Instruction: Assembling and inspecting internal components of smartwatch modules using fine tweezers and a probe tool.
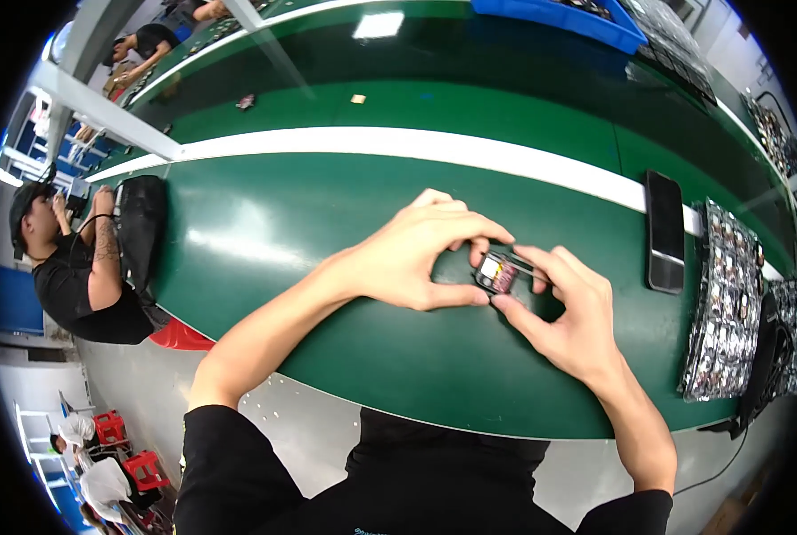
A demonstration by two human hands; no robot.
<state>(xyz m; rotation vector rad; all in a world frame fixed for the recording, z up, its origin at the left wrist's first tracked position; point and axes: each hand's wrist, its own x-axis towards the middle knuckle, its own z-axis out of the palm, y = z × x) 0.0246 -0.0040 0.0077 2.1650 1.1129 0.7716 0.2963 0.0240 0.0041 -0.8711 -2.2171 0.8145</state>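
Fingertips (pixel 477 295) of both your bare hands meet on one small, boxy black device with a hard, squarish casing. Your left hand (pixel 407 254) pinches it between thumb and fingers from one side, and your right hand (pixel 581 312) grasps it from the other. It is held just above one smooth, glossy dark-green tabletop (pixel 398 357), in front of your body. The device (pixel 496 274) shows a whitish, slightly yellow patch toward your left and a dark reddish, patterned area toward your right; its finer details are too small to tell.

Beyond your hands runs one flat white strip (pixel 371 140), curved by the lens. To your right lies one slim black phone (pixel 664 232), rectangular with rounded corners and a shiny face. Just beside it sits a stack of shiny, ridged plastic trays (pixel 719 303), filled with many small pieces you cannot count from here. Farther off stands one blue plastic bin (pixel 563 24). At your left, one seated co-worker in black (pixel 95 290) is near one soft black bag (pixel 140 218).
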